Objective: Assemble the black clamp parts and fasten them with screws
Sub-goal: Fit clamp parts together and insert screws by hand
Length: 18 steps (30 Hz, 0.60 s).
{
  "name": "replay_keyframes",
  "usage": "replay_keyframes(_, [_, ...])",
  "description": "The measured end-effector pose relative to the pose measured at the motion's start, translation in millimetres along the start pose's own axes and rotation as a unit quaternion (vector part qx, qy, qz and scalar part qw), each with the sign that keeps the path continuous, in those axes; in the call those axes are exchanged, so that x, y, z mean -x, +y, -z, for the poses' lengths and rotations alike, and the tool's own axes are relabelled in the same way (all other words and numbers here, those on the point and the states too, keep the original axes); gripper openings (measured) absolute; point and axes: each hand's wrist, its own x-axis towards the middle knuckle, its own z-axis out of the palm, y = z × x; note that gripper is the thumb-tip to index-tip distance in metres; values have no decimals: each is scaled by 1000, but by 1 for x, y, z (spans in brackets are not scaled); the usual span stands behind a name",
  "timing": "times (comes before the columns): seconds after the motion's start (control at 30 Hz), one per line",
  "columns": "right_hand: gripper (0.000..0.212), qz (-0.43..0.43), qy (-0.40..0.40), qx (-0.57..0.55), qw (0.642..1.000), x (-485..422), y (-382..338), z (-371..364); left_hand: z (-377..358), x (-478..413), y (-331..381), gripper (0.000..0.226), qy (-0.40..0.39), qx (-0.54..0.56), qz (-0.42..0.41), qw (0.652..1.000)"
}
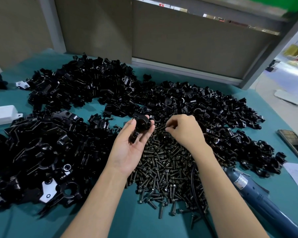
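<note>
Heaps of loose clamp parts (79, 93) crowding teal table (272, 189); screw pile (163, 170) under wrists. Left hand (132, 143) cradling mated clamp (142, 125), fingers closed round it. Right hand (184, 131) pinching one screw (167, 126) beside it. Risks: halves slipping out of line, screw dropped into pile.

Left hand (134, 141) holding black clamp (142, 125), right hand (184, 130) pinching screw (165, 126) over screw pile (167, 169)

Blue electric screwdriver (258, 191) cut off at 4 o'clock, dark tray (292, 143) clipped at 3 o'clock, white box (2, 114) cropped at 9 o'clock, green shape (282, 2) (blurred) at 1 o'clock.
</note>
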Motion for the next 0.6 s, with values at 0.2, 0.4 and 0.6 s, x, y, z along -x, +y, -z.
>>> replay_keyframes(0.2, [28, -7, 18, 157, 987, -4, -9, -8, 2, -1, 1, 62, -2, -1, 0, 1000])
replay_keyframes(0.4, [15, 12, 11, 190, 982, -5, -14, -5, 3, -1, 1, 61, -17, -25, -5, 1000])
replay_keyframes(0.6, [10, 29, -44, 177, 983, -15, -11, 2, 2, -1, -1, 66, -17, -29, -7, 999])
